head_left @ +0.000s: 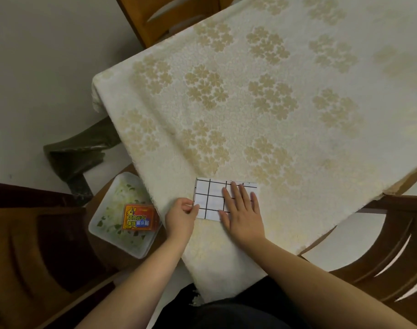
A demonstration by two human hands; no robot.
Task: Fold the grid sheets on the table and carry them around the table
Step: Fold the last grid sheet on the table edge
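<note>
A folded white grid sheet (208,198) with black lines lies near the front corner of the table (274,103), which wears a cream floral cloth. My left hand (181,216) pinches the sheet's left edge between thumb and fingers. My right hand (242,212) lies flat on the sheet's right half, fingers straight and spread, pressing it down and hiding that part of the grid.
A wooden chair (48,257) at the left holds a clear plastic container (112,210) with an orange packet (138,218) on it. Another chair (392,245) stands at the right and a third chair (169,17) at the far side. A dark bag (79,153) lies on the floor.
</note>
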